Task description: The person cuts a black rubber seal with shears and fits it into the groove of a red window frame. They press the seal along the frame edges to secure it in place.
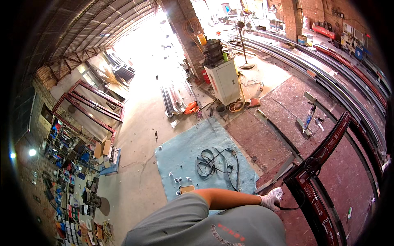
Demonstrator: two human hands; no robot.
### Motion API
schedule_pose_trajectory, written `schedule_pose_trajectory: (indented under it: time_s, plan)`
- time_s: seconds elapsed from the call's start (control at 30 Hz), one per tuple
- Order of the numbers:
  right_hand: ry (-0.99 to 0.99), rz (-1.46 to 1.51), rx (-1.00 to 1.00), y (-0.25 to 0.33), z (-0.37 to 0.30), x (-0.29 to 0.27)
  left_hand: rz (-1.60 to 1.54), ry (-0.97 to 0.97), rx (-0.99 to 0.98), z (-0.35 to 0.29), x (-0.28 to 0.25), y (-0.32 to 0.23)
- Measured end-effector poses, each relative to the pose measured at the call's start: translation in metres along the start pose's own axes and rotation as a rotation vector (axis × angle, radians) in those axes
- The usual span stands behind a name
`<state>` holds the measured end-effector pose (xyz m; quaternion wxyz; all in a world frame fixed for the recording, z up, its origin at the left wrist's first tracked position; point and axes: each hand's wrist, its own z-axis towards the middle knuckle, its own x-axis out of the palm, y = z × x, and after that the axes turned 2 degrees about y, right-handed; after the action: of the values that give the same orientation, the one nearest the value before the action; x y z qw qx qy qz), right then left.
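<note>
My left arm reaches across my grey shirt to the right, and my left hand, in a whitish glove, is closed with its fingers partly hidden. From it a black flexible strip runs to a dark red patterned frame, where it curves up along the near bar. The frame stands tilted at my right, and more black strip is bunched at its corner. A loose tangle of black strip lies on the light blue mat ahead of me. My right hand is out of view.
Small metal parts and an open cardboard box lie on the mat. A white cabinet stands beyond it. Long metal profiles line the right. More red frames and a cluttered tool bench are on the left.
</note>
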<state>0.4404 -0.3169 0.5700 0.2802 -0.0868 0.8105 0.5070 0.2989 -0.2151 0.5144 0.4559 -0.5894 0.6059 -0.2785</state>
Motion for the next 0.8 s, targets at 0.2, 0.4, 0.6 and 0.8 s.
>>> schedule_pose_trajectory:
  time_s: [0.2, 0.4, 0.6, 0.8]
  plan:
    - [-0.054, 0.033, -0.008, -0.036, -0.034, -0.013, 0.229, 0.087, 0.220, 0.001, -0.026, -0.013]
    - [0.001, 0.011, 0.061, -0.071, -0.083, -0.037, -0.077, 0.101, -0.122, 0.000, -0.015, -0.018]
    - [0.173, -0.048, 0.294, -0.160, -0.141, -0.039, -0.245, 0.074, -0.168, 0.021, 0.012, -0.001]
    - [0.466, -0.135, 0.486, -0.258, -0.205, -0.031, -0.111, 0.072, -0.132, 0.034, 0.037, 0.007]
